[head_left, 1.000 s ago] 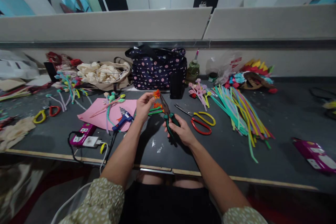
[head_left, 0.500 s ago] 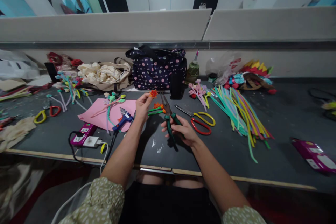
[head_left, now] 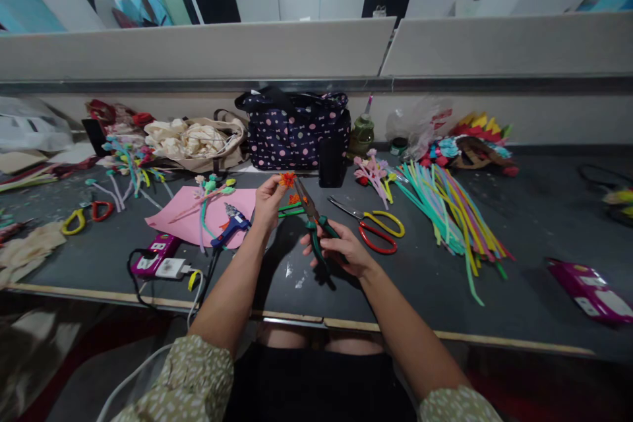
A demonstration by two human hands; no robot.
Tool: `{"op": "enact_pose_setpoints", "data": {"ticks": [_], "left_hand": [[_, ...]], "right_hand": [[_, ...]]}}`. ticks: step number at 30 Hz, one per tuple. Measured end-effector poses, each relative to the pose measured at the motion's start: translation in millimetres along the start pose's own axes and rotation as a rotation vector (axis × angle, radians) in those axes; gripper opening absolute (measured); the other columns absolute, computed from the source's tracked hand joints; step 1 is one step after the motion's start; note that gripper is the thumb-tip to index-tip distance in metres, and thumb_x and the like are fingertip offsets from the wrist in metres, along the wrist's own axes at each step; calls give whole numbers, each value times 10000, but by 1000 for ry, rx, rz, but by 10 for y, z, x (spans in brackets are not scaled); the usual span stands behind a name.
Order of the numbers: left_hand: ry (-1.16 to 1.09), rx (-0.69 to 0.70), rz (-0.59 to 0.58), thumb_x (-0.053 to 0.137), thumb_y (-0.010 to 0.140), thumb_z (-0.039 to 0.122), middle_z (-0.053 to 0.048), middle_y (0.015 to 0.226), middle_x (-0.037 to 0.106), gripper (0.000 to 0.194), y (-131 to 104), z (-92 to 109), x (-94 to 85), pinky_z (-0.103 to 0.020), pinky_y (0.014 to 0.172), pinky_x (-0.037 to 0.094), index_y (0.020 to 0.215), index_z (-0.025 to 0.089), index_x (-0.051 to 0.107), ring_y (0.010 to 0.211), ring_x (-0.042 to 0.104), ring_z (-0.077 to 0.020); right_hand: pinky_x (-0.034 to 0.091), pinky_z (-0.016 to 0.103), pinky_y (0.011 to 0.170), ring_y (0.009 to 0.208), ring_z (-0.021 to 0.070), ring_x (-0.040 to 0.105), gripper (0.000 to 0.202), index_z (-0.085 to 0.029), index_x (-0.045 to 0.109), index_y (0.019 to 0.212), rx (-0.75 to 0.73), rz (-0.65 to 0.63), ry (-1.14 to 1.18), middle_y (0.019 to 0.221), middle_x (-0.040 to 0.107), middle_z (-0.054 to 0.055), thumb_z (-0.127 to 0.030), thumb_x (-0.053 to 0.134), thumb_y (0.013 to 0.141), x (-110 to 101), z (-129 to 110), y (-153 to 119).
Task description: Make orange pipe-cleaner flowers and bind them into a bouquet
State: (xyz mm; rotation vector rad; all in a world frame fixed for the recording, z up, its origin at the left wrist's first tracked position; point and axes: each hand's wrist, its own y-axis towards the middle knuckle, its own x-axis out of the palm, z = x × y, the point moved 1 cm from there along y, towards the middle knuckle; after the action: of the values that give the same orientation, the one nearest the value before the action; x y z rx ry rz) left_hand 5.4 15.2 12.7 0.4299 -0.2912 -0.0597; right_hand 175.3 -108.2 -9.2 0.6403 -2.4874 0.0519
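Note:
Between its fingertips my left hand (head_left: 270, 201) pinches a small orange flower (head_left: 287, 179). My right hand (head_left: 341, 247) is wrapped round the green handles of the long-nosed pliers (head_left: 315, 223). The pliers' tips reach up to the right edge of the flower; whether they touch it is too small to tell. Behind the pliers, green stems (head_left: 291, 210) with another orange flower (head_left: 295, 199) lie on the dark table. Scissors with one yellow and one red handle (head_left: 378, 237) rest just right of the pliers.
A blue glue gun (head_left: 231, 229) lies on pink paper (head_left: 168, 217), beside a purple power strip (head_left: 157, 254). Colourful pipe cleaners (head_left: 445, 211) spread at the right. At the back stand a dotted bag (head_left: 291, 135), a black phone (head_left: 331, 161) and a green bottle (head_left: 363, 134).
The pliers in my right hand have moved slightly left, bringing their tips close to the orange flower. My left hand still holds the flower in nearly the same place.

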Motion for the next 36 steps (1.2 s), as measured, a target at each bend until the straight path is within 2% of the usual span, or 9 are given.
{"op": "enact_pose_setpoints", "data": {"ticks": [36], "left_hand": [[22,41,-58,722,727,370,-4,791,620,212,8,13,-22,-227,754,409,810,183,666,752,539,-125]], "right_hand": [[605,353,584,798,213,683,147,-164,515,897,27,-7,40,1017,683,128,-199,628,810,-24,-19,-11]]}}
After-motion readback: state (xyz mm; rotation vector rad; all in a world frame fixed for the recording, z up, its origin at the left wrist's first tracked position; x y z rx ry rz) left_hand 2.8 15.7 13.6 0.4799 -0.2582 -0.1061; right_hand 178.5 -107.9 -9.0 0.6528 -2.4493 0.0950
